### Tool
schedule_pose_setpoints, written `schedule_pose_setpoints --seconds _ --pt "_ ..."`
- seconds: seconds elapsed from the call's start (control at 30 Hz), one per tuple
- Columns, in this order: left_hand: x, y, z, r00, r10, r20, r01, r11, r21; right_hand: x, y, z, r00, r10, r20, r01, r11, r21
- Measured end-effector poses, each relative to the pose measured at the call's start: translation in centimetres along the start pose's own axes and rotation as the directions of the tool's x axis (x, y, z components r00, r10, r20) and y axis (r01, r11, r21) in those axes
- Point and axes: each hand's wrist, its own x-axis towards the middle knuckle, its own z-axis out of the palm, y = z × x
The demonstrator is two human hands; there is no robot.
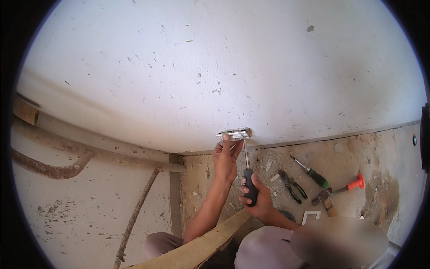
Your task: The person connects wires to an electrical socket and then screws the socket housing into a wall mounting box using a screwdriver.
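A white electrical wall fitting [233,133] sits at the wall, seen edge-on; whether it is a switch or a socket I cannot tell. My left hand [225,159] grips its lower edge, the thumb in front and fingers below. My right hand [262,199] is wrapped round the dark handle of a screwdriver [251,186]. The screwdriver points up, and its tip meets the underside or front edge of the fitting, close to my left fingertips. Exact contact with a screw is too small to make out.
On the dusty, debris-strewn floor at right lie pliers [293,184], a green-and-black screwdriver [316,175], a hammer [329,201], an orange-guarded chisel [354,184] and a white frame [311,216]. A wooden plank [201,242] crosses below my arms. Rusty pipes [85,148] stand at left.
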Motion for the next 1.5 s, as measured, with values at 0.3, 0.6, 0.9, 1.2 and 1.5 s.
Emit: schedule_pose_setpoints --seconds 0.3,0.6,0.9,1.2,1.5 --pt "0.3 0.0 0.3 1.0 0.0 -0.028 0.0 1.0 0.021 0.6 -0.4 -0.3 1.0 0.025 0.004 -0.025 1.0 0.004" --pt "0.4 -0.1 -0.3 0.996 -0.074 -0.042 0.073 0.997 -0.027 0.0 -0.2 -1.8 0.991 -0.125 -0.053 0.089 0.891 -0.445" --pt "0.7 1.5 -2.5 0.964 -0.259 0.067 0.256 0.965 0.053 1.3 -0.8 -2.1 0.991 -0.133 -0.007 0.099 0.767 -0.634" --pt "1.0 3.1 -2.2 0.933 -0.323 0.159 0.292 0.937 0.19 2.9 0.0 -1.9 0.989 -0.147 0.023 0.127 0.754 -0.644" --pt "1.0 3.5 -2.6 0.929 -0.334 0.157 0.306 0.935 0.18 2.8 1.3 -2.0 0.979 -0.187 0.079 0.194 0.747 -0.636"
